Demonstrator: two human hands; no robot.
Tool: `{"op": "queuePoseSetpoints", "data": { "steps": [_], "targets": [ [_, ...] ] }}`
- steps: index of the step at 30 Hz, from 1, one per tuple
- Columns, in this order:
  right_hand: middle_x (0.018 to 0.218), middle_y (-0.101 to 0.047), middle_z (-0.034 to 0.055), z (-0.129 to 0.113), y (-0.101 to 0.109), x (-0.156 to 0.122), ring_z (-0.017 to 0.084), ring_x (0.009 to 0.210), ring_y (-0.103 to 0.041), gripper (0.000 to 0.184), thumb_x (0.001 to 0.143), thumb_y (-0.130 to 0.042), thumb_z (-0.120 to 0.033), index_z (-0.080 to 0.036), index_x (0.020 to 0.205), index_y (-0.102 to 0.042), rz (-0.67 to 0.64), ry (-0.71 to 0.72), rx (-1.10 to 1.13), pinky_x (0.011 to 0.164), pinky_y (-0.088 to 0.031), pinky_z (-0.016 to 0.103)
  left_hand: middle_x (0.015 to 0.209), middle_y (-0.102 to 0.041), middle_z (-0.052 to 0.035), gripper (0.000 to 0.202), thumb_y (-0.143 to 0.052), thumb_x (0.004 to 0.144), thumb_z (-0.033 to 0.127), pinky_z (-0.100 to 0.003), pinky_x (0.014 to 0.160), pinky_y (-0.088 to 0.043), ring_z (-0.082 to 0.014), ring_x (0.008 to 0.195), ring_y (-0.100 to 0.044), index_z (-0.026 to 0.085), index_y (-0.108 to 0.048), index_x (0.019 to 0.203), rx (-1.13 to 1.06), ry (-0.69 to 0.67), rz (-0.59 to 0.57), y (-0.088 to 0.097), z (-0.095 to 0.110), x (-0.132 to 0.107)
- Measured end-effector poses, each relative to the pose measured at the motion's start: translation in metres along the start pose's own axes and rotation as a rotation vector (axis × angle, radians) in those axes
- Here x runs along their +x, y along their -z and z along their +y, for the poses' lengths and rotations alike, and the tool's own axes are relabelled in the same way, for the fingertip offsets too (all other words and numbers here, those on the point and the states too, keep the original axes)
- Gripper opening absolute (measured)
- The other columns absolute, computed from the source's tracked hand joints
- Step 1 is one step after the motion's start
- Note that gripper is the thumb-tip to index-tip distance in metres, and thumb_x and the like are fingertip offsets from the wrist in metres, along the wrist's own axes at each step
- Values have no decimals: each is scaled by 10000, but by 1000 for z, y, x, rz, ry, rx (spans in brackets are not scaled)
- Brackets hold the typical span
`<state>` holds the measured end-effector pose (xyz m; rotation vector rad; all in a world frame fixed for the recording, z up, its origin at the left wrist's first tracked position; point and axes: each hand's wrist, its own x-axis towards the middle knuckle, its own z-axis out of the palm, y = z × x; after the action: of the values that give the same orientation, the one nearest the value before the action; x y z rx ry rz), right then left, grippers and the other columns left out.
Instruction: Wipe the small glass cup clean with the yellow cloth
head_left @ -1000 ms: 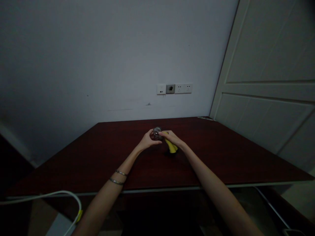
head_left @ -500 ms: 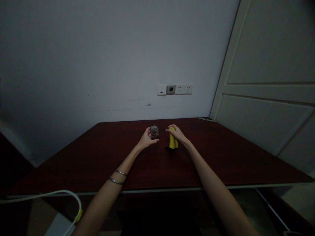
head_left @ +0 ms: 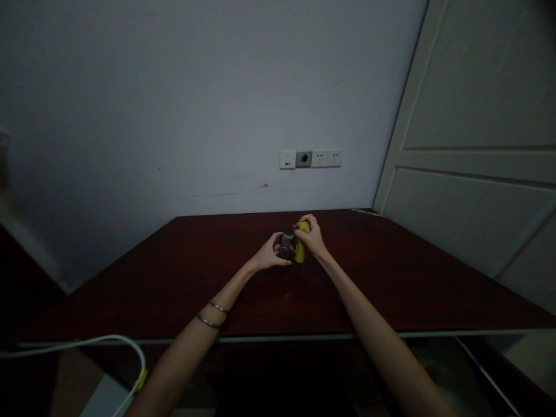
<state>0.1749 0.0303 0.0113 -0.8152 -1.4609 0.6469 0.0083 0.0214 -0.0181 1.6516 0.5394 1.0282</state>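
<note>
A dark wrapped packet (head_left: 287,247) is gripped in the left hand's (head_left: 266,255) fingers, a yellow banana-shaped item (head_left: 299,251) (alongside) in the right hand's (head_left: 316,238).

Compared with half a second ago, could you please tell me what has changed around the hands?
The left hand has moved right and slightly nearer the person with the dark shiny-wrapped item; the lower end of the yellow banana-shaped item in the right hand has swung left, narrowing the gap. Both holds stayed.
</note>
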Motion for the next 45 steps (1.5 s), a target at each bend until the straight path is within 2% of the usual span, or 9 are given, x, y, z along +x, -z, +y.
{"op": "queuePoseSetpoints", "data": {
  "steps": [3, 6, 8, 15, 20, 24, 27, 33, 45],
  "targets": [
    [917, -533, 30, -3, -5, -3, 189, 858, -539, 255, 620, -572, -239, -208, 864, -506, 35, 69, -32, 815, -426, 338, 1191, -493, -122, 818, -794, 450, 120, -413, 954, -389, -244, 1121, -496, 180, -383, 1154, -4, 1, 6, -2, 1, 0],
    [922, -599, 46, -2, -11, -4, 183, 849, -573, 363, 649, -595, -259, -193, 992, -496, 85, 63, 71, 800, -447, 327, 1205, -480, -127, 819, -793, 460, 116, -414, 959, -389, -241, 1119, -498, 176, -371, 1160, -8, -15, 23, -1, -1, 0],
    [954, -632, 65, 0, -14, -5, 182, 854, -596, 378, 652, -622, -270, -185, 996, -490, 113, 60, 144, 803, -457, 328, 1224, -466, -129, 829, -796, 456, 113, -416, 965, -386, -240, 1119, -499, 177, -365, 1161, -14, -34, 48, 0, -4, 1],
    [1156, -600, 96, 4, -12, -3, 226, 1037, -569, 280, 697, -633, -371, -172, 893, -651, 49, 113, 31, 924, -418, 367, 1280, -422, -137, 863, -790, 468, 125, -431, 975, -378, -252, 1140, -485, 195, -340, 1200, -14, -51, 124, 4, -11, 4],
    [1096, -638, 60, -5, -14, -10, 202, 1019, -586, 311, 767, -572, -372, -206, 1022, -638, -25, 187, -73, 923, -430, 345, 1250, -447, -133, 846, -781, 479, 121, -427, 983, -367, -255, 1146, -474, 182, -337, 1197, 66, -103, 138, 12, -14, 7],
    [1089, -642, 51, -12, -15, -14, 194, 1011, -591, 290, 791, -549, -357, -216, 1030, -632, -62, 260, -81, 919, -433, 326, 1226, -455, -120, 847, -773, 480, 109, -433, 980, -366, -249, 1129, -484, 189, -324, 1194, 116, -117, 174, 19, -15, 9],
    [1068, -651, 54, -8, -14, -12, 198, 987, -600, 289, 789, -549, -370, -211, 1014, -638, -46, 242, -84, 895, -445, 322, 1202, -467, -113, 857, -770, 473, 102, -441, 973, -370, -252, 1120, -487, 189, -326, 1200, 140, -114, 172, 21, -14, 9],
    [1013, -674, 63, 6, -12, -7, 212, 944, -618, 301, 759, -576, -405, -189, 949, -663, -6, 138, -58, 863, -460, 337, 1195, -477, -133, 884, -779, 466, 116, -452, 984, -357, -269, 1145, -465, 170, -327, 1224, 163, -111, 79, 12, -11, 6],
    [1034, -667, 61, -8, -15, -14, 221, 962, -615, 293, 754, -591, -385, -201, 970, -668, 20, 175, 26, 867, -460, 343, 1246, -428, -134, 844, -775, 456, 97, -444, 946, -400, -242, 1080, -522, 183, -334, 1171, 20, -57, 191, 15, -12, 8]
  ]
}}
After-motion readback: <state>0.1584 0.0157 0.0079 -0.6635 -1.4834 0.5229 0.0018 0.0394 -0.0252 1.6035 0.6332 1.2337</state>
